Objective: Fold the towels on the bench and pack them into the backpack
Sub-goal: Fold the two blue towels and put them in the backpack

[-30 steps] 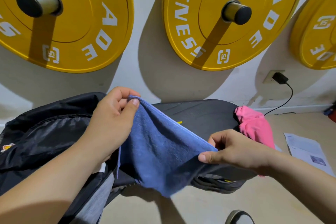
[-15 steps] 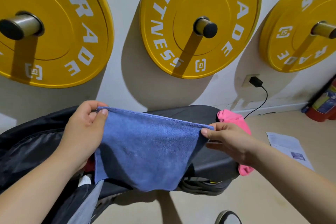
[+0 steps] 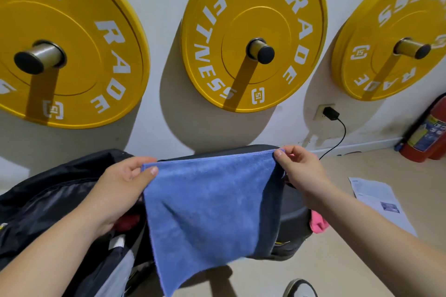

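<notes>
A blue towel [image 3: 210, 210] hangs flat in the air in front of the black bench [image 3: 289, 219]. My left hand [image 3: 120, 190] pinches its upper left corner. My right hand [image 3: 301, 171] pinches its upper right corner, so the top edge is stretched nearly level. The black backpack [image 3: 48, 200] lies open at the left on the bench, with something red [image 3: 126, 222] showing inside below my left hand. A pink towel [image 3: 318, 223] peeks out at the bench's right end, mostly hidden behind my right forearm.
Three yellow weight plates [image 3: 253, 36] hang on pegs on the white wall behind the bench. A charger plug and cable [image 3: 331, 116] hang from a wall socket. A red fire extinguisher [image 3: 429, 135] stands at the right. A paper sheet [image 3: 376, 200] and a shoe [image 3: 301, 289] are on the floor.
My hands have drawn apart and levelled, spreading the blue towel out flat from a slanted, bunched hold. The view has tilted, and the pink towel is now mostly hidden behind my right arm.
</notes>
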